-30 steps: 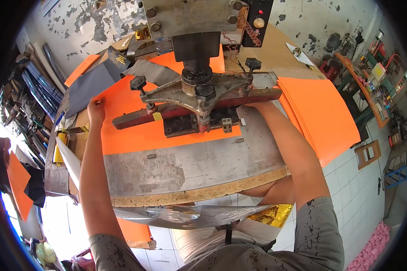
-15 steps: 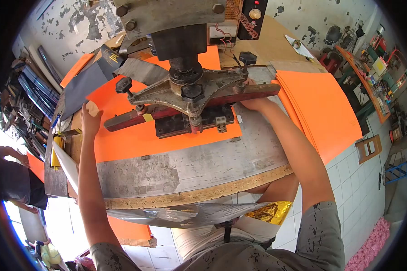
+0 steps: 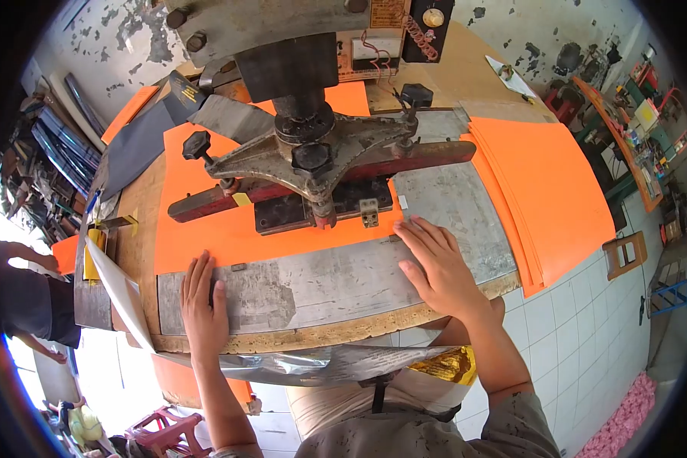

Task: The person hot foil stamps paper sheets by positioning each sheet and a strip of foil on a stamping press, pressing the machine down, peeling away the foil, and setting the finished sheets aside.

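Observation:
An orange sheet (image 3: 198,237) lies on the grey metal plate (image 3: 320,282), partly hidden beneath the press head (image 3: 313,153) with its star-shaped frame and dark red bar. My left hand (image 3: 204,305) rests flat on the plate, its fingertips at the sheet's front left edge. At the front right corner of the sheet is my right hand (image 3: 439,271), fingers extended and palm down, with nothing held in it. A small white piece (image 3: 403,202) lies near the sheet's right edge.
Stacked orange sheets (image 3: 542,191) lie to the right of the plate. A dark sheet (image 3: 137,149) is at the back left. A control box (image 3: 427,30) stands behind the press. Another person (image 3: 30,298) is at the far left.
Both hands have come back toward the front edge and lie flat. The orange sheet's left side has straightened and lies squarer to the plate.

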`<state>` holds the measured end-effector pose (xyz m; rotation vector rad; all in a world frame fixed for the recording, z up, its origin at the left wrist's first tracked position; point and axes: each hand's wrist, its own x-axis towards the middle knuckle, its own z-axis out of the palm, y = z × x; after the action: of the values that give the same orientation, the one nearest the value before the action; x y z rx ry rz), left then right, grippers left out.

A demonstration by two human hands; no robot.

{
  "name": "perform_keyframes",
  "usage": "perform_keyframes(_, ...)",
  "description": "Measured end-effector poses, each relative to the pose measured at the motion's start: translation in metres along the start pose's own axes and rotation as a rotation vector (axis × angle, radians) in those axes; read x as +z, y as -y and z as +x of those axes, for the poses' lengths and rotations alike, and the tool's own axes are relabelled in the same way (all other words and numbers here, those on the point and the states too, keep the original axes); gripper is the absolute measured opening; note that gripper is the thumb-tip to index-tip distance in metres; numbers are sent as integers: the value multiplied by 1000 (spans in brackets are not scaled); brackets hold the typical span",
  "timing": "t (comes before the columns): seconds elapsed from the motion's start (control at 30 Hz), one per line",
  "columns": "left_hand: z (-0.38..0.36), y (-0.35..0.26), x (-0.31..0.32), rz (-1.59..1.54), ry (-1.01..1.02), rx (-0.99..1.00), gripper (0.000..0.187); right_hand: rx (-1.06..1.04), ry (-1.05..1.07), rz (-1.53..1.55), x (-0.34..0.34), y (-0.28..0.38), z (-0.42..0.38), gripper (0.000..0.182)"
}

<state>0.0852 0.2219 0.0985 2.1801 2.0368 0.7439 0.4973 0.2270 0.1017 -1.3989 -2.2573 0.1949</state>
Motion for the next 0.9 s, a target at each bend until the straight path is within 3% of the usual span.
perform_keyframes(0.17, 0, -8, -2, 10, -34, -78, 45, 7, 29, 27, -3, 3, 4, 53)
perform_keyframes(0.37, 0, -7, 2, 7, -41, 0, 42, 37, -25, -55, 1, 2, -1, 50)
perform_keyframes(0.77, -1, -16, 1, 48, -87, -45, 45, 51, -46, -12, -2, 5, 1, 49)
perform_keyframes(0.9, 1, -8, -1, 4, 46, 72, 45, 62, -16, -7, -3, 6, 2, 50)
